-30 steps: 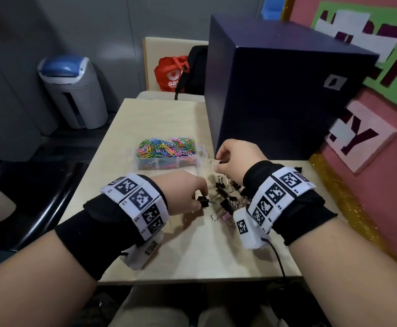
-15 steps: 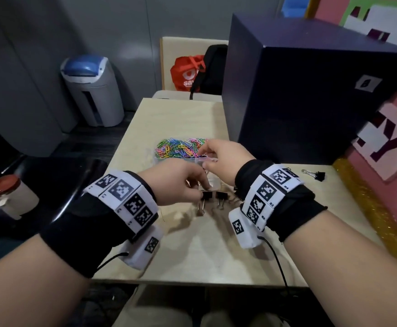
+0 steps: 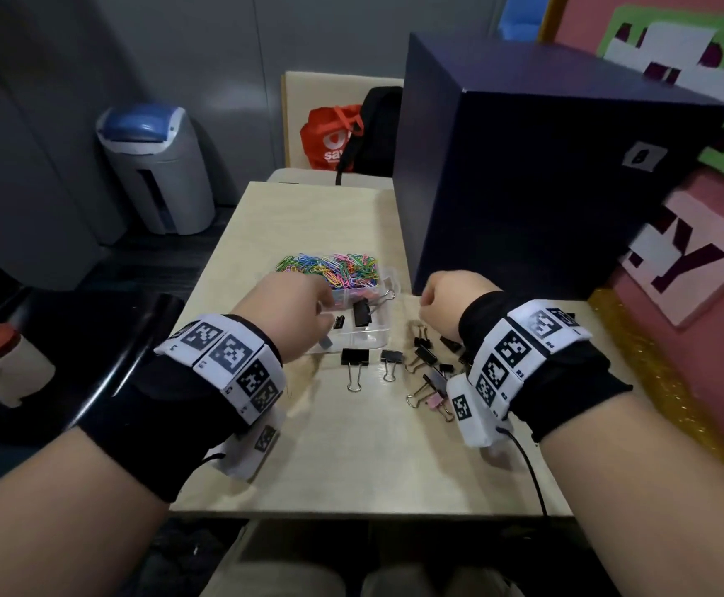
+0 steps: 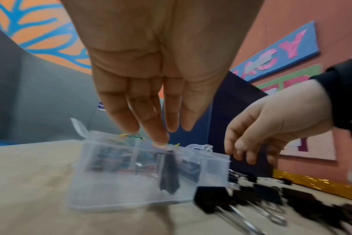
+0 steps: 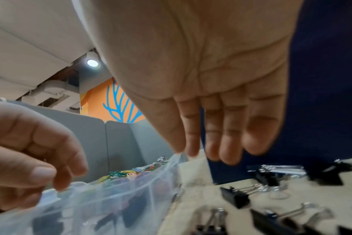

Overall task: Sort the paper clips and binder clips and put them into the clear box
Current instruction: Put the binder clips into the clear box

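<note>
1. Head view: left hand [image 3: 291, 312] over clear box [image 3: 364, 338], fingers straight, empty
2. Box: coloured paper clips [image 3: 334, 269] beyond its fingers, black binder clips [image 3: 362, 313] below fingertips
3. Right hand [image 3: 446, 303] relaxed, empty; loose binder clips [image 3: 427, 359] under its wrist

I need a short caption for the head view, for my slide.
Both hands over the clear box of paper clips; binder clips lie on the table.

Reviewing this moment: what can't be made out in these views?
- Head view: left hand covers the clear box's near-left part.
- Head view: right hand hides its own fingertips.
- Left wrist view: motion blur smears the box contents and the binder clips on the table.
</note>
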The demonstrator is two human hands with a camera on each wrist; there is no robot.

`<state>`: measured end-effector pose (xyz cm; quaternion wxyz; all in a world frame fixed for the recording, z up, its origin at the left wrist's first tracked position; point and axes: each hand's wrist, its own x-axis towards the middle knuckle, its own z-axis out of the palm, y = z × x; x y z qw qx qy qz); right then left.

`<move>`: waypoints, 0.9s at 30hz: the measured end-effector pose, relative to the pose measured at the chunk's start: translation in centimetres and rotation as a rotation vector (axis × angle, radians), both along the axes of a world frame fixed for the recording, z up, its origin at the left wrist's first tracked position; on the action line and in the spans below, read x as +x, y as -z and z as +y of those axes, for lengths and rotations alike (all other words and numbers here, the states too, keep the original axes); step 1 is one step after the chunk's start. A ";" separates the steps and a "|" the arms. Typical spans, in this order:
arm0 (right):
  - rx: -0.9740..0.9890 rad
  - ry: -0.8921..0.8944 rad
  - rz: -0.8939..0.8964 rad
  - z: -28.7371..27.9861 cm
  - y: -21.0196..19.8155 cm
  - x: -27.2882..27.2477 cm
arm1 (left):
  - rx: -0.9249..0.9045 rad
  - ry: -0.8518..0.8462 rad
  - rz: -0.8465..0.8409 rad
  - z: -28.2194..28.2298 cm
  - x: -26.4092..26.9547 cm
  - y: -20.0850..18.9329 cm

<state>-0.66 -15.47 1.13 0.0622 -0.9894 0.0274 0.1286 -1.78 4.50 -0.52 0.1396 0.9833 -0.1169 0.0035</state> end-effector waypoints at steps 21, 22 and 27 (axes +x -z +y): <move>-0.186 -0.205 0.120 0.1 2.5 -1.4 | 0.518 0.226 0.051 -4.7 -2.6 1.4; -0.187 -0.212 0.116 0.0 2.4 -1.4 | 0.528 0.232 0.044 -4.8 -2.7 1.4; -0.167 -0.193 0.098 -0.1 2.0 -1.3 | 0.540 0.279 0.049 -4.9 -3.5 1.2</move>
